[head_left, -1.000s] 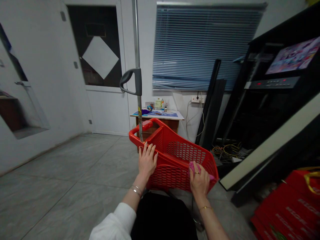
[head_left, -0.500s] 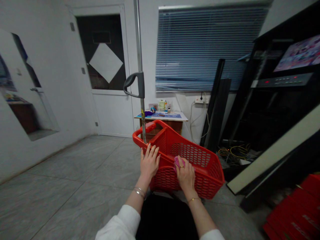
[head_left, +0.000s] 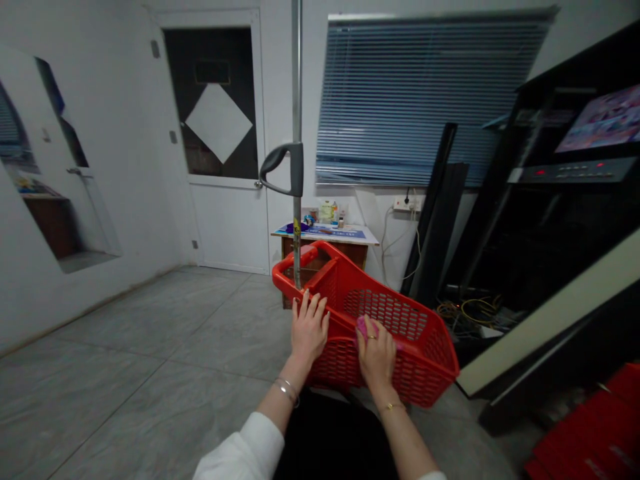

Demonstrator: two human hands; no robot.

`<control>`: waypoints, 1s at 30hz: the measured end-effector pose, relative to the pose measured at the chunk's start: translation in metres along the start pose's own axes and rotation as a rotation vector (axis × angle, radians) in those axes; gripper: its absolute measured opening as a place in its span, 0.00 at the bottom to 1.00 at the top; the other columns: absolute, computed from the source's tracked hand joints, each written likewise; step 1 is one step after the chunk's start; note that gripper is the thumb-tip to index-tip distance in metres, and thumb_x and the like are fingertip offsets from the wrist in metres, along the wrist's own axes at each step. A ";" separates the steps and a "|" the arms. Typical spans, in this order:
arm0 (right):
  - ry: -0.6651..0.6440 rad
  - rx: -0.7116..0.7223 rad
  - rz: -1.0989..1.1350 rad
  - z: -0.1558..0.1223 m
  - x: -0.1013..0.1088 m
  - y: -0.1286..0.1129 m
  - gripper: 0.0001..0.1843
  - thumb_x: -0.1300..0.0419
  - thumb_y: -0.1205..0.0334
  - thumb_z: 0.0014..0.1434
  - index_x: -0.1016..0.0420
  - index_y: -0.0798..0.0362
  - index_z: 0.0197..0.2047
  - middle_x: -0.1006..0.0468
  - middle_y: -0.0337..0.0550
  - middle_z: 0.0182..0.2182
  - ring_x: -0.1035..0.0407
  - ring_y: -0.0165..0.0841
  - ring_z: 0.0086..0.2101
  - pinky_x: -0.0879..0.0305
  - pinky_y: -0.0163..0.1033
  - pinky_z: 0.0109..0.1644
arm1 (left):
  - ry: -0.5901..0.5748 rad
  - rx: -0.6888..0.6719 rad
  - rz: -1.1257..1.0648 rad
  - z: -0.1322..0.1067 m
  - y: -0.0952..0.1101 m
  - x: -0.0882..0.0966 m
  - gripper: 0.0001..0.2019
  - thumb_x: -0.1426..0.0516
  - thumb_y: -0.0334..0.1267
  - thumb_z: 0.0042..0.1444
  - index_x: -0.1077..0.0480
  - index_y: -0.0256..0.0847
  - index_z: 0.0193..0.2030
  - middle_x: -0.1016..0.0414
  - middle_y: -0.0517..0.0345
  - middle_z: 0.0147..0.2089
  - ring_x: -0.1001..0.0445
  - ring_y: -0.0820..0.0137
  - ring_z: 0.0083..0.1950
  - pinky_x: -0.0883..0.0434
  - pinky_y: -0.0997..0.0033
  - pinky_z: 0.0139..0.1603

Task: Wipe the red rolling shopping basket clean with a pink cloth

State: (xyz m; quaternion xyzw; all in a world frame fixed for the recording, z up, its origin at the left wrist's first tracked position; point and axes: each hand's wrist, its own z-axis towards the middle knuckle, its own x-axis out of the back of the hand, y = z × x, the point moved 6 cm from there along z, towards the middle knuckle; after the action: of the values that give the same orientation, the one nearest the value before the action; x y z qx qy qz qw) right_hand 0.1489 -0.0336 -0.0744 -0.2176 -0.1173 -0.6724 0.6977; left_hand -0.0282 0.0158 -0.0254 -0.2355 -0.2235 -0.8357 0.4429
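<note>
A red plastic shopping basket [head_left: 400, 313] with a mesh wall stands tilted on the floor in front of me. A metal pull rod with a grey handle [head_left: 287, 167] rises from its far end. My left hand [head_left: 309, 328] lies flat on the near left rim, fingers stretched out. My right hand [head_left: 376, 353] is closed on a pink cloth [head_left: 364, 327], pressing it against the near rim right beside the left hand.
A small wooden table [head_left: 325, 241] with bottles stands behind the basket under a window blind [head_left: 425, 100]. A white door [head_left: 225, 147] is at the back left. Black shelving and leaning boards [head_left: 550, 220] crowd the right, with cables and red boxes [head_left: 590, 433] on the floor.
My right hand slid the pink cloth leftward along the basket's near rim, from the right corner to beside my left hand. The left hand stayed on the rim.
</note>
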 end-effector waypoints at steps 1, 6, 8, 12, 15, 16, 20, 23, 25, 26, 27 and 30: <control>-0.015 -0.004 0.019 0.007 -0.007 -0.017 0.22 0.51 0.54 0.69 0.32 0.53 0.60 0.26 0.52 0.50 0.34 0.38 0.44 0.40 0.43 0.49 | -0.001 -0.002 0.005 0.000 -0.001 0.001 0.19 0.52 0.39 0.67 0.34 0.45 0.63 0.33 0.53 0.67 0.47 0.57 0.73 0.54 0.42 0.74; -0.097 0.019 0.057 0.019 -0.022 -0.047 0.24 0.51 0.53 0.69 0.35 0.53 0.63 0.27 0.53 0.51 0.35 0.38 0.46 0.39 0.42 0.48 | -0.021 -0.029 0.064 0.002 -0.010 0.004 0.20 0.52 0.39 0.67 0.35 0.49 0.65 0.34 0.54 0.67 0.46 0.58 0.73 0.57 0.40 0.74; -0.128 0.056 0.050 0.012 -0.018 -0.030 0.25 0.51 0.53 0.69 0.37 0.53 0.64 0.28 0.53 0.52 0.35 0.38 0.46 0.39 0.42 0.48 | -0.032 -0.029 0.087 0.003 -0.014 0.005 0.21 0.53 0.40 0.68 0.36 0.50 0.65 0.34 0.55 0.67 0.46 0.59 0.73 0.60 0.39 0.74; -0.114 0.063 -0.028 -0.014 0.004 0.037 0.24 0.51 0.52 0.69 0.34 0.52 0.63 0.27 0.53 0.52 0.34 0.38 0.44 0.40 0.43 0.48 | -0.040 -0.001 0.112 0.004 -0.017 0.005 0.20 0.53 0.41 0.68 0.36 0.50 0.65 0.35 0.56 0.68 0.46 0.60 0.73 0.61 0.39 0.74; -0.073 0.016 -0.090 -0.029 0.018 0.081 0.24 0.52 0.50 0.69 0.32 0.54 0.61 0.27 0.54 0.50 0.33 0.38 0.42 0.39 0.43 0.46 | -0.035 0.009 0.109 0.005 -0.016 0.004 0.20 0.53 0.41 0.68 0.35 0.50 0.64 0.34 0.56 0.67 0.46 0.59 0.73 0.59 0.39 0.74; -0.053 -0.007 -0.099 -0.031 0.021 0.090 0.25 0.52 0.49 0.69 0.31 0.55 0.60 0.27 0.54 0.49 0.33 0.39 0.42 0.39 0.43 0.46 | -0.034 0.011 0.103 0.005 -0.016 0.004 0.20 0.53 0.41 0.68 0.34 0.50 0.64 0.33 0.56 0.67 0.46 0.59 0.73 0.58 0.40 0.74; 0.025 -0.089 -0.075 -0.023 0.019 0.074 0.24 0.50 0.50 0.68 0.29 0.56 0.57 0.26 0.55 0.48 0.34 0.40 0.43 0.39 0.43 0.47 | -0.035 0.004 0.074 0.004 -0.013 0.001 0.19 0.53 0.40 0.68 0.34 0.48 0.63 0.34 0.55 0.67 0.48 0.58 0.74 0.54 0.41 0.73; -0.034 -0.042 0.003 -0.003 -0.001 0.017 0.22 0.50 0.51 0.68 0.30 0.54 0.59 0.26 0.53 0.48 0.34 0.39 0.44 0.39 0.42 0.48 | -0.031 -0.003 0.068 0.003 -0.012 0.001 0.19 0.52 0.40 0.68 0.33 0.47 0.62 0.34 0.54 0.67 0.48 0.58 0.74 0.52 0.42 0.73; -0.070 -0.030 0.037 0.012 -0.014 -0.021 0.23 0.49 0.52 0.68 0.32 0.53 0.60 0.27 0.53 0.49 0.34 0.39 0.45 0.39 0.42 0.48 | -0.034 -0.010 0.071 0.004 -0.011 0.002 0.19 0.53 0.40 0.68 0.33 0.47 0.62 0.33 0.54 0.67 0.48 0.57 0.73 0.52 0.41 0.73; -0.077 -0.037 0.043 0.018 -0.020 -0.035 0.23 0.49 0.52 0.68 0.32 0.53 0.61 0.27 0.53 0.50 0.34 0.39 0.45 0.39 0.42 0.48 | -0.038 -0.013 0.074 0.004 -0.012 0.002 0.19 0.53 0.40 0.68 0.33 0.47 0.62 0.34 0.54 0.67 0.47 0.57 0.73 0.52 0.41 0.73; -0.083 -0.043 0.046 0.022 -0.024 -0.046 0.22 0.49 0.53 0.68 0.33 0.53 0.61 0.27 0.53 0.50 0.34 0.39 0.45 0.39 0.42 0.48 | -0.042 -0.015 0.078 0.004 -0.012 0.003 0.19 0.53 0.40 0.68 0.33 0.47 0.63 0.34 0.54 0.67 0.47 0.58 0.73 0.53 0.41 0.73; -0.110 -0.011 0.062 0.024 -0.028 -0.053 0.22 0.49 0.56 0.68 0.35 0.52 0.62 0.27 0.52 0.51 0.34 0.38 0.44 0.39 0.42 0.47 | -0.052 -0.026 0.095 0.005 -0.014 0.006 0.19 0.53 0.40 0.68 0.34 0.49 0.63 0.34 0.55 0.67 0.47 0.58 0.73 0.54 0.40 0.73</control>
State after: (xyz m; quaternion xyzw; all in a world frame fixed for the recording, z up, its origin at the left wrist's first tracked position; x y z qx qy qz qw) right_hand 0.0976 0.0027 -0.0584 -0.2615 -0.1453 -0.6382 0.7094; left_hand -0.0420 0.0222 -0.0202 -0.2731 -0.2128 -0.8102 0.4730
